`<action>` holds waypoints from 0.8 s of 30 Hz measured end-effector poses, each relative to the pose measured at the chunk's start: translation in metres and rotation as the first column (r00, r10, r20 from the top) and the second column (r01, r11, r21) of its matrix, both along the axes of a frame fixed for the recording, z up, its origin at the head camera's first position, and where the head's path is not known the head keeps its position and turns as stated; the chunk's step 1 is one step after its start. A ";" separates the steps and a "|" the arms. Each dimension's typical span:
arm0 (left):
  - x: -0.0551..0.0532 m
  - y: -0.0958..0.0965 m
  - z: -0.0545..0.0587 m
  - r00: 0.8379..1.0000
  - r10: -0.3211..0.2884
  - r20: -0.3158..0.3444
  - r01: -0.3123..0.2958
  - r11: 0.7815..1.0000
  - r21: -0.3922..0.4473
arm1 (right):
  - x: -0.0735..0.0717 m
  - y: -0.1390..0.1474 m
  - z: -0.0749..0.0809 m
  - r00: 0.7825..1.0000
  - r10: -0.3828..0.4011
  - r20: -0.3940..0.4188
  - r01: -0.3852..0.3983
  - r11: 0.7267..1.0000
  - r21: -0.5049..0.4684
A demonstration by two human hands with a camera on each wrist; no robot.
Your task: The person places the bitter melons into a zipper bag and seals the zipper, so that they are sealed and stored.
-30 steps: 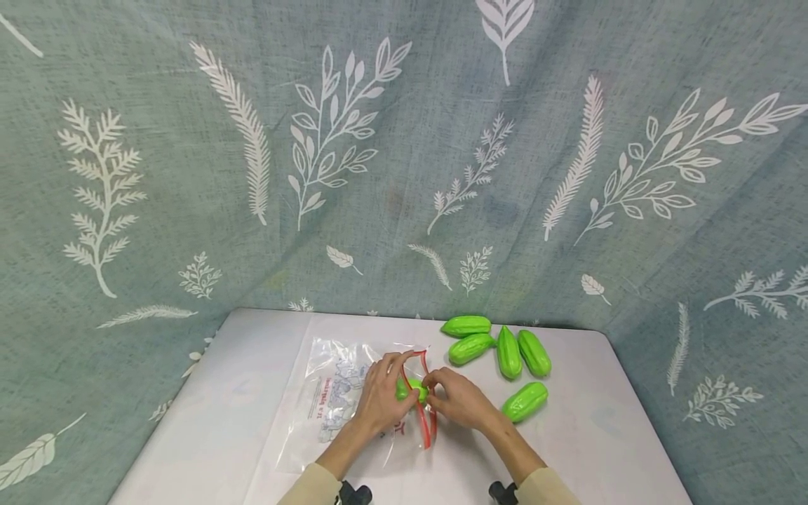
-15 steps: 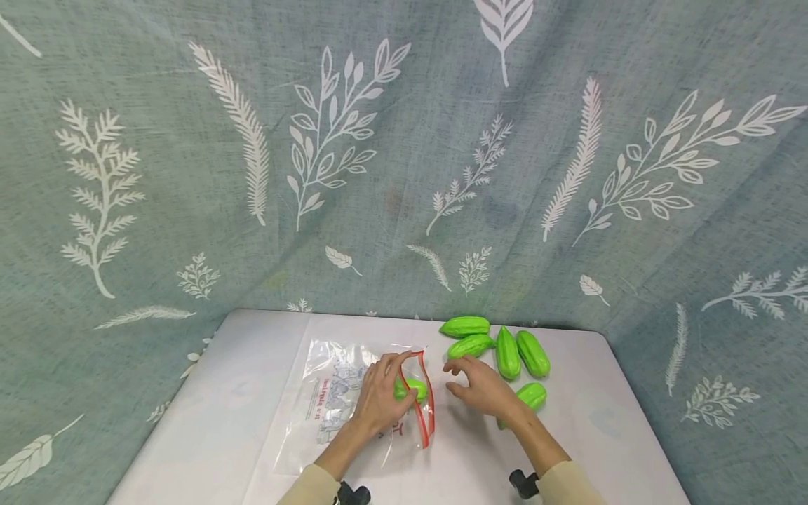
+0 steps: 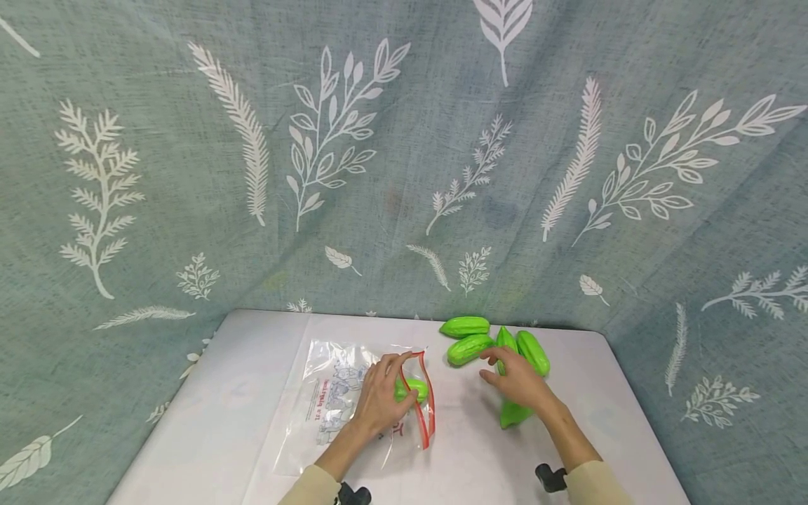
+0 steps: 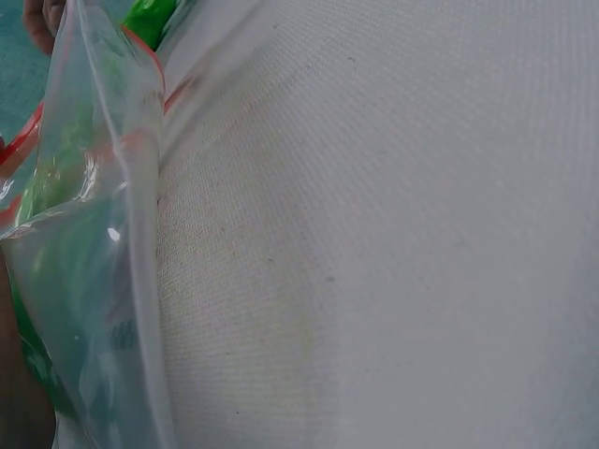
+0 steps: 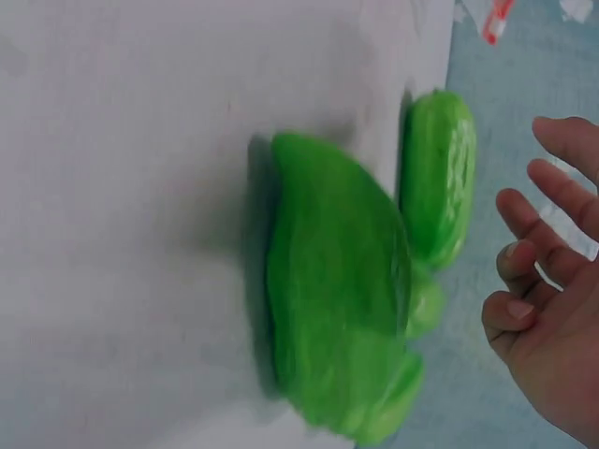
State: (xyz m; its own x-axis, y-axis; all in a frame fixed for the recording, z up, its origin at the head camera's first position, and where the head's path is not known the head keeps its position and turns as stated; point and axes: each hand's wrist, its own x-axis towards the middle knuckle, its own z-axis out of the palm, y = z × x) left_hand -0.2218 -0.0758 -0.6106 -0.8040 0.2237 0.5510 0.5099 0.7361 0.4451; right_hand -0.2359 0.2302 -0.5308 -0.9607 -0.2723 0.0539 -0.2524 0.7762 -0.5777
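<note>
A clear plastic zip bag [image 3: 344, 414] with red seal strips and blue-and-red print lies flat, its mouth toward the right. My left hand [image 3: 379, 393] holds the bag near its mouth, thumb and index finger at the red rim. Inside the mouth, partly behind that hand, is a ridged green gourd [image 3: 413, 390]. To the right, my right hand [image 3: 517, 379] hovers with loosely bent fingers and nothing in them. Beneath it a gourd [image 5: 337, 290] is half hidden in the head view. Another gourd [image 3: 470, 349] lies just left of its fingertips.
Further gourds lie at the back: one on its side [image 3: 464, 327], one partly covered by the right hand [image 3: 506, 341], and one slanting beside it [image 3: 533, 353]. A patterned green-grey cloth [image 3: 404, 175] rises behind the white table [image 3: 214, 393].
My right hand has left the gourd in the bag's mouth and moved right, over the loose gourds. The left hand stays on the bag.
</note>
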 end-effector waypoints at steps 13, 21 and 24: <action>0.000 -0.001 -0.001 0.997 -0.009 0.071 0.009 1.000 -0.001 | -0.011 0.054 -0.013 0.990 -0.141 0.004 0.141 0.990 -0.018; 0.001 -0.002 0.000 0.997 -0.001 0.080 0.002 1.000 -0.013 | -0.017 0.077 -0.019 0.974 -0.225 0.019 0.226 0.970 -0.090; 0.001 -0.002 -0.001 0.998 0.002 0.064 -0.001 1.000 -0.010 | -0.018 0.082 -0.021 0.969 -0.246 0.018 0.247 0.962 -0.118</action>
